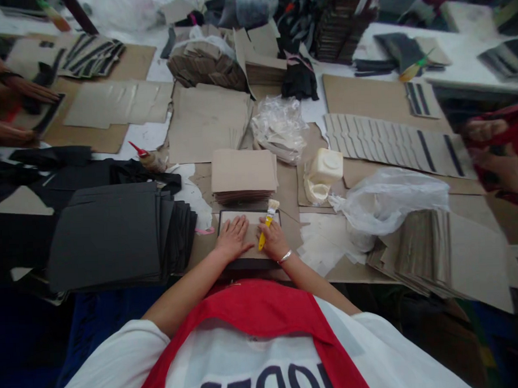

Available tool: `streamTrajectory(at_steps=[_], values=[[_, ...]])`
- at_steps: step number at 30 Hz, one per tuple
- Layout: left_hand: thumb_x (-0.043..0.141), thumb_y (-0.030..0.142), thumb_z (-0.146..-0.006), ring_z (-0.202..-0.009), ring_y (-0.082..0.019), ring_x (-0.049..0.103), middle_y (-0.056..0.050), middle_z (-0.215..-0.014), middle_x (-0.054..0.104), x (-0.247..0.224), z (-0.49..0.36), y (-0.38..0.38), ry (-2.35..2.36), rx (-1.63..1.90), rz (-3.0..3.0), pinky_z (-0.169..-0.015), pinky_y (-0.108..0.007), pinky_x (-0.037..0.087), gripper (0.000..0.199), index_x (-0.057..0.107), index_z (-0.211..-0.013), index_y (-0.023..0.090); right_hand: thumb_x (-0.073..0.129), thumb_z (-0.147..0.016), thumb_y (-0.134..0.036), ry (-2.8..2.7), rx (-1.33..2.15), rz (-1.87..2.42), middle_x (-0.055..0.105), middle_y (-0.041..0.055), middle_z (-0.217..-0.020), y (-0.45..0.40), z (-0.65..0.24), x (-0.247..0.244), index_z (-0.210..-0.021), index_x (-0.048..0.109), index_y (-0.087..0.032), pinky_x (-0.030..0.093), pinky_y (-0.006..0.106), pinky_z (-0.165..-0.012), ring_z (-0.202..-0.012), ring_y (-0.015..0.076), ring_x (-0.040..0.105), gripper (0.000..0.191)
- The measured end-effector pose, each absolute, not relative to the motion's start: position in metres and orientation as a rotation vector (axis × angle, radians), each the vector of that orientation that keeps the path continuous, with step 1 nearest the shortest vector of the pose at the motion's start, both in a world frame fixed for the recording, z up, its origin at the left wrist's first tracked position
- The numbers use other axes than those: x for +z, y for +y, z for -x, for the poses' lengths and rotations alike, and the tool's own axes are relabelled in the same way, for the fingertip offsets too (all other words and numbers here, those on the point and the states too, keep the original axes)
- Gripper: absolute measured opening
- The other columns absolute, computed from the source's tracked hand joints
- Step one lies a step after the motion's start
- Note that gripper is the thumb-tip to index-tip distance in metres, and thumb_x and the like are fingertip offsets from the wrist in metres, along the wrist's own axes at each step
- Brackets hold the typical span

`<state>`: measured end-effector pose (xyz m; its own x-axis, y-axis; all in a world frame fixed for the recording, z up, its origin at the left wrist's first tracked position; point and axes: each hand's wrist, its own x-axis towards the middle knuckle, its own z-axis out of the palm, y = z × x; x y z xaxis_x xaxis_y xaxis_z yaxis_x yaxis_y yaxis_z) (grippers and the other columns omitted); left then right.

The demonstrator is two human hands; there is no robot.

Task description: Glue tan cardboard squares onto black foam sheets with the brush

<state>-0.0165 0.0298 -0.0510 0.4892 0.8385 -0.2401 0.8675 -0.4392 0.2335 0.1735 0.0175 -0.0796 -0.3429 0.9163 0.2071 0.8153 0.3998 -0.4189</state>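
Observation:
A beige board (251,246) lies on a dark sheet whose edges show around it, near the table's front edge. My left hand (234,239) is spread flat on the left part of the board, holding nothing. On the right part rests my right hand (273,239), with a yellow-handled brush (267,225) held in it, bristles pointing away from me. Just beyond the board stands a stack of beige cards (243,173).
Dark sheets (111,233) are piled at left, grey boards (469,254) at right. A white container (326,166), clear plastic bag (395,200) and red-tipped bottle (149,158) lie around. Other people's hands (497,151) show at both sides.

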Motion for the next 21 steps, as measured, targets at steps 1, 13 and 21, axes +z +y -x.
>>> streamTrajectory(at_steps=[1,13,21], values=[[0.045,0.053,-0.085,-0.141,-0.027,0.022,-0.013,-0.152,0.026,-0.049,0.024,0.027,1.517,-0.144,-2.382,-0.114,-0.047,0.015,0.072,0.032,-0.144,0.012,0.052,-0.085,-0.023,-2.246,0.323,1.506,0.056,0.0129,-0.128,0.016,-0.177,-0.08,-0.107,0.055,-0.018,0.039,0.046,-0.101,-0.118,0.0262,0.049,0.023],[0.048,0.041,-0.088,-0.102,-0.022,0.059,-0.013,-0.101,0.066,0.086,0.207,-0.021,2.503,0.79,-2.041,-0.095,-0.037,0.043,0.03,0.062,-0.099,0.016,0.053,-0.087,-0.032,-2.106,0.164,1.27,0.06,0.0144,-0.118,0.015,-0.179,-0.046,-0.113,0.05,-0.017,0.05,0.045,-0.087,-0.107,0.0266,0.058,0.03],[0.059,0.067,-0.066,-0.116,-0.038,0.052,-0.025,-0.125,0.053,0.104,0.341,-0.007,2.778,0.066,-1.211,-0.093,-0.042,0.043,0.088,0.047,-0.129,0.005,0.051,-0.086,-0.03,-2.137,0.294,1.124,0.061,0.0139,-0.117,0.01,-0.14,-0.025,-0.115,0.05,-0.023,0.052,0.047,-0.084,-0.104,0.0276,0.06,0.03]])
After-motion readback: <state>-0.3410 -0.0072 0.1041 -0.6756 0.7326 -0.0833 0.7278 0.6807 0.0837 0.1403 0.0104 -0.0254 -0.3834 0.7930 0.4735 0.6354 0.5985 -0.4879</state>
